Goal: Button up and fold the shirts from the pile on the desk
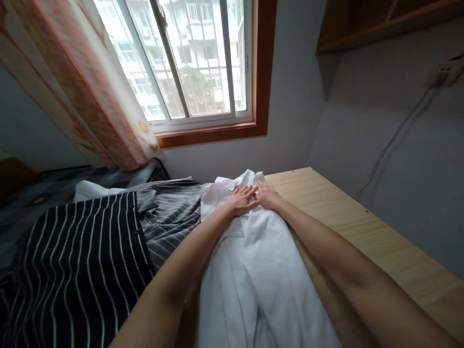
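Shirt (268,270), white, laid lengthwise on a plywood board (326,208), left hand (242,200) and right hand (267,194) on its far end.
Left of the shirt's near part lies a black garment with white stripes (83,251); a grey striped garment (174,208) sits between them, slightly farther. On the shirt's crumpled far end, the left hand rests palm down, fingers slightly spread; the right hand is just beside it, and whether its fingers pinch the cloth I cannot tell. Beyond the shirt is a window (199,63), with a patterned curtain (90,87) beyond and to the left.
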Available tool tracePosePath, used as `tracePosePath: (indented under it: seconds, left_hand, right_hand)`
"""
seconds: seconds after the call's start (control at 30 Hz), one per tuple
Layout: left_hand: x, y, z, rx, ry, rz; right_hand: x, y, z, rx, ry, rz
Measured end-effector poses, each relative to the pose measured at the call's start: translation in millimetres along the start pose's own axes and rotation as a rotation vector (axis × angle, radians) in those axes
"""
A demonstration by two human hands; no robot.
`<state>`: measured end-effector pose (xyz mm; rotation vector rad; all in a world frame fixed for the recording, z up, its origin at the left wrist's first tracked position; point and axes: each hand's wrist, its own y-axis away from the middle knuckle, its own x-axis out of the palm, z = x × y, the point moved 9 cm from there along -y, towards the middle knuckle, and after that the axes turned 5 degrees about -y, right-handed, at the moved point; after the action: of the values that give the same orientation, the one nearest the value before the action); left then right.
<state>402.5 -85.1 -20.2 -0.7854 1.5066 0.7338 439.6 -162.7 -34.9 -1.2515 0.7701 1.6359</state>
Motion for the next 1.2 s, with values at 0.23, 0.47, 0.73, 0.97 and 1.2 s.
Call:
tracePosePath:
  seconds: [0.23, 0.47, 0.73, 0.97, 1.2]
  left_hand:
    - [4.5, 5.3, 0.7, -0.045, -0.063, 0.051]
    - [3.2, 3.9, -3.8, -0.050, -0.151, 0.126]
    - [-16.4, 5.7, -20.7, -0.026, -0.317, 0.040]
    - [-57.3, 84.6, -32.2, 0.089, -0.300, -0.155]
    - [-17.5, 178.0, 14.9, -0.103, -0.314, 0.019]
  right_hand:
    - [0.4, 137.4, 55.3, -0.356, 0.032, 0.099]
    - [-14.4, 315.0, 121.3, -0.802, -0.183, 0.280]
    - [-11.9, 414.0, 162.0, -1.080, -0.229, 0.165]
    - [-83.3, 294.3, 102.0, -0.721, -0.668, -0.086]
    - [-16.5, 135.0, 105.1, -0.516, -0.124, 0.049]
